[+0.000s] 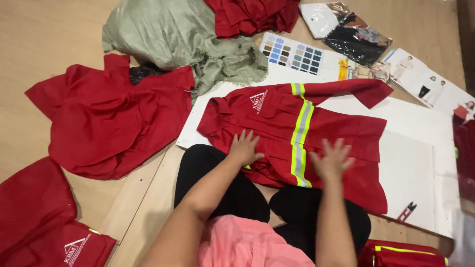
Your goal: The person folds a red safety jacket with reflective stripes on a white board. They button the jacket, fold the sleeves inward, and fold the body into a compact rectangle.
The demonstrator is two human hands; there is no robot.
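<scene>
A red work shirt point(277, 123) with a grey and yellow reflective stripe lies spread front-up on a white board point(415, 148) before my knees. My left hand point(243, 147) rests flat on the shirt's lower left part, fingers spread. My right hand point(331, 159) hovers or presses over the shirt just right of the stripe, fingers apart and slightly blurred. Neither hand holds anything.
More red garments lie at the left point(109, 118), bottom left point(44, 222), top point(252, 15) and bottom right point(401, 254). A grey-green woven sack point(173, 34), a colour swatch card point(292, 54), catalogue pages point(425, 81), a packaged item point(356, 34) and small red snips point(406, 211) surround the board.
</scene>
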